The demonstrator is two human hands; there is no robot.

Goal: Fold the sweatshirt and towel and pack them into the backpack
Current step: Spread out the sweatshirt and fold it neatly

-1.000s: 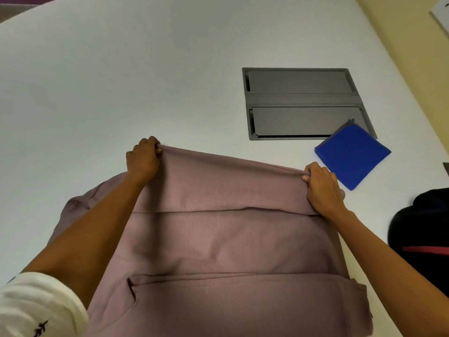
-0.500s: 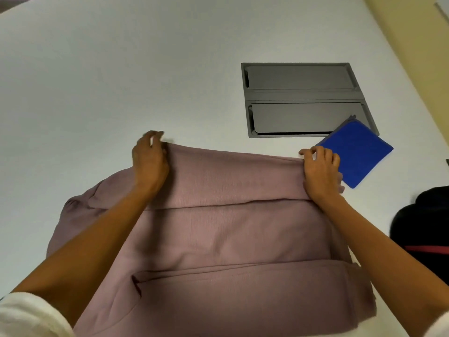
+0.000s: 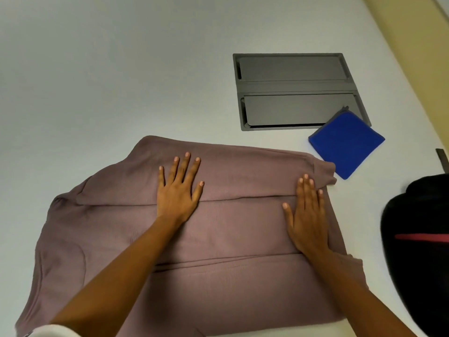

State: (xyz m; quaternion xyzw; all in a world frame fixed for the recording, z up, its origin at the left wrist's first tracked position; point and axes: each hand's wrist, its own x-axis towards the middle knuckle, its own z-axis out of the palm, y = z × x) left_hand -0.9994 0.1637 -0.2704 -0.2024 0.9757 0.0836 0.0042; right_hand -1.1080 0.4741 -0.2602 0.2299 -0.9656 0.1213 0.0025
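- Pale worktop (image 3: 121,81) underneath.
- Pressed left hand (image 3: 178,188) and right hand (image 3: 307,215) flat, apart, on part-folded sweatshirt (image 3: 230,227), centre.
- Found towel (image 3: 346,142) folded, upper right; backpack (image 3: 418,251) at right edge, probably not yet packed.

White table (image 3: 121,81) w/ sweatshirt (image 3: 230,227), blue towel (image 3: 346,142), black backpack (image 3: 418,263), inset grey panel (image 3: 291,88).

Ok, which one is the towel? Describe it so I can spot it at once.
Find the grey hatch set into the white table. The towel lies over its near right corner, beside the mauve sweatshirt. It is the only bright blue thing: a folded square.
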